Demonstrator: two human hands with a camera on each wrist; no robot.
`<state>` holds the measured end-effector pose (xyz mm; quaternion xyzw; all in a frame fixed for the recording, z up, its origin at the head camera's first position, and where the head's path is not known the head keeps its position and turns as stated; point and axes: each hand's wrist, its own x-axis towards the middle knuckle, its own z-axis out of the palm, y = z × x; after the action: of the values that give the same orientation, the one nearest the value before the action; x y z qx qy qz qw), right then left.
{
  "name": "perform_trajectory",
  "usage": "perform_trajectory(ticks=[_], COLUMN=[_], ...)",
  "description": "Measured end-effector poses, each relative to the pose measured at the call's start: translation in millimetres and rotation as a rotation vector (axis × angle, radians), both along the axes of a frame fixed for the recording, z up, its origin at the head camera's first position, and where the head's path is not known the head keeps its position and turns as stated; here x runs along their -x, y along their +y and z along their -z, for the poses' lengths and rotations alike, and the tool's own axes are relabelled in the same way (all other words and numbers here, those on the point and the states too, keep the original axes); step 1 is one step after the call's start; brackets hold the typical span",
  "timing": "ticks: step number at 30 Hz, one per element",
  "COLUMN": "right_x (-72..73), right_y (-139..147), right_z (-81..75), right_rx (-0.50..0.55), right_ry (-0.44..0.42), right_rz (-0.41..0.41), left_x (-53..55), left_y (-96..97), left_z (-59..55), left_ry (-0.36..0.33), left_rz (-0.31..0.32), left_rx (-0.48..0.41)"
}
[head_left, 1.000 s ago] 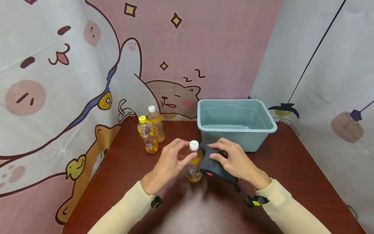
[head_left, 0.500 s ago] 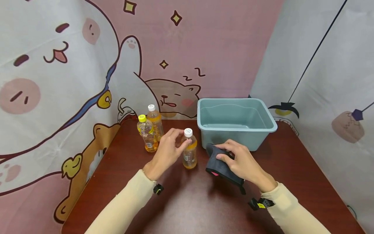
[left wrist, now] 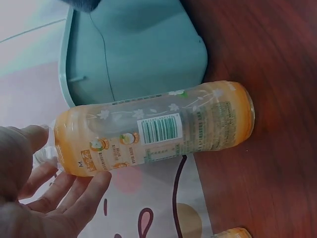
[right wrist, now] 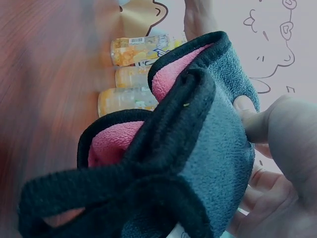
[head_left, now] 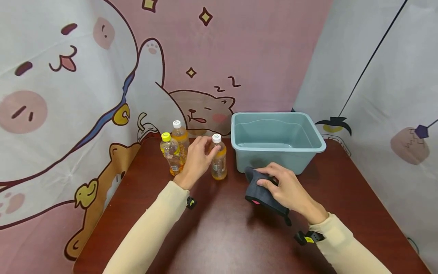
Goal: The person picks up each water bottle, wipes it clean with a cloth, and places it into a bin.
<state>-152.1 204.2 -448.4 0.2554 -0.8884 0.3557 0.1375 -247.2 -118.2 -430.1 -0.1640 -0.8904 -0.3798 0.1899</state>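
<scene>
- Standing leftmost, a yellow-capped clear bottle (head_left: 170,153) and a white-capped clear bottle (head_left: 180,134) are grouped.
- Near its neck, an orange-banded plastic bottle (head_left: 219,165) is gripped upright by the left hand (head_left: 196,160) (presumably for steadiness).
- In front of the blue-green plastic tub (head_left: 270,158), a folded grey-and-pink cloth (head_left: 262,193) is pinched by the right hand (head_left: 290,189).

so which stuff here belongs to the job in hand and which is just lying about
Likely part of the job:
cloth, held in the right hand
bottle, left hand at its top

Not held, so perhaps just about:
yellow-capped bottle
rear bottle, white-capped
tub
backdrop
</scene>
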Motion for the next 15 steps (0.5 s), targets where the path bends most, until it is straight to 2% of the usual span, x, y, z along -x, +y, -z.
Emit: perform_trajectory(ticks=[6,15], right_x=[-0.3,-3.5], right_y=[4,13], right_z=[-0.4,2.2], right_rx=[-0.005,-0.016], right_ry=[0.010,0.012], right_rz=[0.007,0.027], left_x=[18.3,38.5], left_y=[3.7,11.5], left_z=[0.0,1.1], left_ry=[0.005,-0.029], left_rz=[-0.031,-0.045], left_rx=[-0.007,-0.030])
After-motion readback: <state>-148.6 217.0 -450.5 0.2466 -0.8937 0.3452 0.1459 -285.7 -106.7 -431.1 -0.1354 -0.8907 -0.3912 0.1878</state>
